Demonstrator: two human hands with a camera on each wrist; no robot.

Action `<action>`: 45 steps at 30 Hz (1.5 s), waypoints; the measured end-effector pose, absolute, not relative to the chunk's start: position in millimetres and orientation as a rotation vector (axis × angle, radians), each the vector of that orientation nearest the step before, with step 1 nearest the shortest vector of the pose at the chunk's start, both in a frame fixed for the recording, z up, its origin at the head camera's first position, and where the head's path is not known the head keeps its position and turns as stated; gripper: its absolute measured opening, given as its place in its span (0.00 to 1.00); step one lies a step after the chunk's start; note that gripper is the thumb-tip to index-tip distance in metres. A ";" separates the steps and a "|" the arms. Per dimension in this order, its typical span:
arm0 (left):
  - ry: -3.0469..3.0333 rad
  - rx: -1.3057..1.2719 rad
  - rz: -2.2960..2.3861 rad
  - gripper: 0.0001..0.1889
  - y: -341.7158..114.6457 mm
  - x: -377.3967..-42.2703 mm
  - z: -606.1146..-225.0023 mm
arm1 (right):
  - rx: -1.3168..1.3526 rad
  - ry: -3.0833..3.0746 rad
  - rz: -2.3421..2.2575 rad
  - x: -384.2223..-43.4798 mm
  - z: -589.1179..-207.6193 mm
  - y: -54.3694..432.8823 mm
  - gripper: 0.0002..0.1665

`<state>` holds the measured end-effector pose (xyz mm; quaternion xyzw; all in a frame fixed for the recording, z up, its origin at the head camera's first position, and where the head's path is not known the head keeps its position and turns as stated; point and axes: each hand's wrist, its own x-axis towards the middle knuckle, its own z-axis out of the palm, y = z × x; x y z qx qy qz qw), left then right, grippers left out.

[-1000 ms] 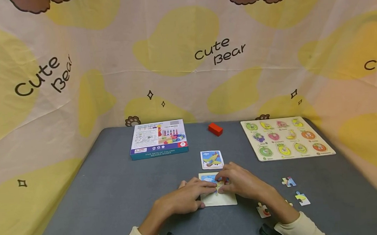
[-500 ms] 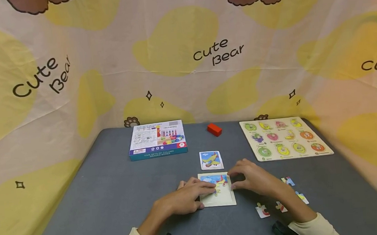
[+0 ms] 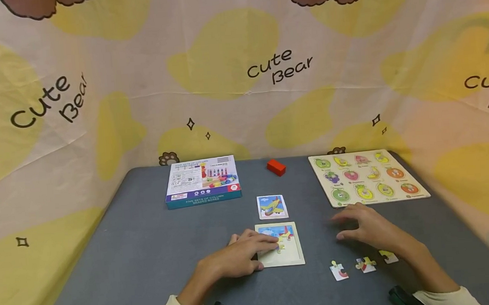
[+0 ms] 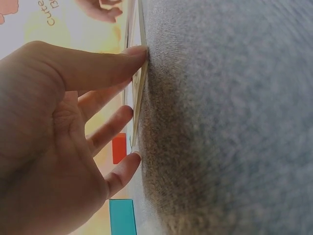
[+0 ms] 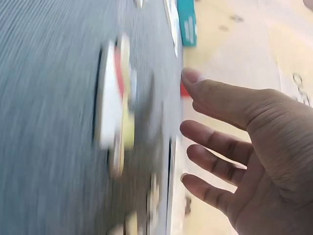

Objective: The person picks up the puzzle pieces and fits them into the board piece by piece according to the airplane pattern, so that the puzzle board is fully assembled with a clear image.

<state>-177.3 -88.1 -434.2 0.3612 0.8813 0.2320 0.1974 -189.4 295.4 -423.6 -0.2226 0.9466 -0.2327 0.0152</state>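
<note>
My left hand [image 3: 244,254] rests with extended fingers over the left side of a pale jigsaw tray [image 3: 293,256]. Its thumb [image 4: 129,59] lies at the tray's near edge. Joined pieces inside the tray show blue sky and part of a red and yellow plane; my fingers cover some of it. Off to the right, my right hand [image 3: 373,227] hovers with spread fingers, holding nothing. Loose jigsaw pieces lie nearer to me: one with a red curve [image 3: 339,270], a red and yellow one [image 3: 366,264], and a yellow one [image 3: 389,256] partly behind the right forearm.
Just beyond the tray lies a picture card [image 3: 272,207] of a yellow plane. Farther back are a flat boxed toy [image 3: 202,182], a red block [image 3: 276,167] and a fruit picture board [image 3: 369,177]. A printed cloth [image 3: 221,77] hangs behind the table.
My right hand has left the tray and moved right, over toward the loose pieces, uncovering the plane's red part in the tray. My left hand stays on the tray.
</note>
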 end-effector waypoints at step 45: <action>2.467 1.003 0.646 0.30 -88.7 -176.5 -434.1 | -0.581 2.999 -0.615 -177.6 -432.5 376.8 0.13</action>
